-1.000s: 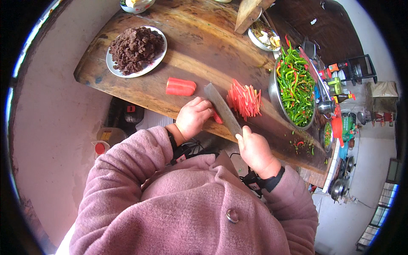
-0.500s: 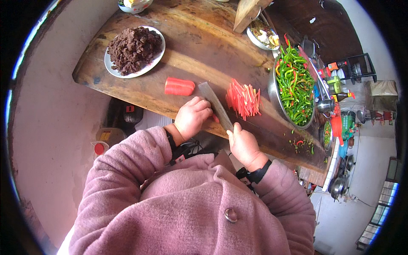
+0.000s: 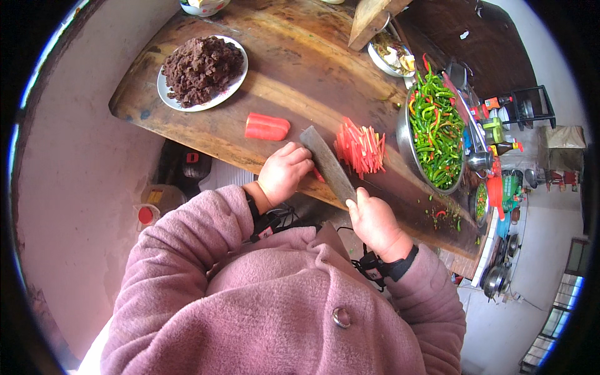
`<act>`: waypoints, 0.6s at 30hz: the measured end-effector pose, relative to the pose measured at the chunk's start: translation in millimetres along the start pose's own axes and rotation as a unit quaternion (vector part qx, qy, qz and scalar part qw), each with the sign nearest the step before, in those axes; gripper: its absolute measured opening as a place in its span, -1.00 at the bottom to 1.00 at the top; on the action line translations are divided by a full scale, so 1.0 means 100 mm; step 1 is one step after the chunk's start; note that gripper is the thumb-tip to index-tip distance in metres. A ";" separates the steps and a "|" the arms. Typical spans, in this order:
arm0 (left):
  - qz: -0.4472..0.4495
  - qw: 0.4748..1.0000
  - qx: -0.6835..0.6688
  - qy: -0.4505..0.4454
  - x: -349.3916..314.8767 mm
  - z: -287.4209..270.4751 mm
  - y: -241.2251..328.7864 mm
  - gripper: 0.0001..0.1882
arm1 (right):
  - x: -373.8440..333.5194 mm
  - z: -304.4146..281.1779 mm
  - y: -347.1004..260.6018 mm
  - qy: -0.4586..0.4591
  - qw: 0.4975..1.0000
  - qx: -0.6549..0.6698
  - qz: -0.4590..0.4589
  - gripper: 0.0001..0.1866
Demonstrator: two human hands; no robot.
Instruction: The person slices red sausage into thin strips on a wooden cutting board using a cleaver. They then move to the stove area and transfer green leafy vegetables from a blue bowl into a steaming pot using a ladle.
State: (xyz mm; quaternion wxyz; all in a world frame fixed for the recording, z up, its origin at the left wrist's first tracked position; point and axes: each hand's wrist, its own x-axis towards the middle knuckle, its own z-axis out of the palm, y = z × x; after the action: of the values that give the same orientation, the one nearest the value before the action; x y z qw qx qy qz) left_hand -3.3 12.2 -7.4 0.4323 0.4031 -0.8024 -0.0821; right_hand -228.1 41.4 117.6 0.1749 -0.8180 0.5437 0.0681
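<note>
My right hand (image 3: 377, 226) grips the handle of a kitchen knife (image 3: 329, 164) with a broad grey blade, slanting up and left over the table's near edge. My left hand (image 3: 283, 175) is closed, fingertips curled beside the blade, pressing on a carrot piece; only a red-orange sliver of it shows between fingers and knife. Beyond that hand lies a cut block of carrot (image 3: 267, 127), flat-faced and apart from the blade. Right of the knife sits a heap of carrot strips (image 3: 360, 147).
A white plate (image 3: 240, 79) of dark brown crumbly food stands at the far left of the wooden table (image 3: 294, 69). At right, a metal basin (image 3: 405, 139) holds green and red chillies. Behind it is a bowl (image 3: 382, 64) under a wooden post (image 3: 374, 25). Chilli scraps lie near the right edge.
My right hand has shifted right and slightly nearer to me, drawing the knife along. The left hand stays nearly in place, and the view has tilted a little.
</note>
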 end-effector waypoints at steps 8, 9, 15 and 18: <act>-0.014 1.000 -0.013 -0.007 0.00 0.00 0.00 -0.82 | 0.09 0.02 0.04 -0.001 1.000 0.003 -0.024 -0.73; -0.013 1.000 -0.015 -0.003 0.00 0.01 0.00 -0.82 | 0.12 0.06 0.05 0.002 1.000 0.001 -0.026 -0.72; -0.011 1.000 -0.023 -0.005 0.01 0.02 0.00 -0.81 | 0.18 0.37 0.06 0.038 0.999 0.024 -0.003 -0.67; -0.013 1.000 -0.022 -0.004 0.01 0.01 0.01 -0.82 | 0.16 0.39 0.10 0.061 0.997 0.041 -0.006 -0.65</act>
State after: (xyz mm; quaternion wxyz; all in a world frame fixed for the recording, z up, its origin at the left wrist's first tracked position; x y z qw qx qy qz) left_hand -5.0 12.1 -6.3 0.4364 0.4036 -0.7970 -0.1072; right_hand -228.0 38.3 74.7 0.1750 -0.8159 0.5511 -0.0053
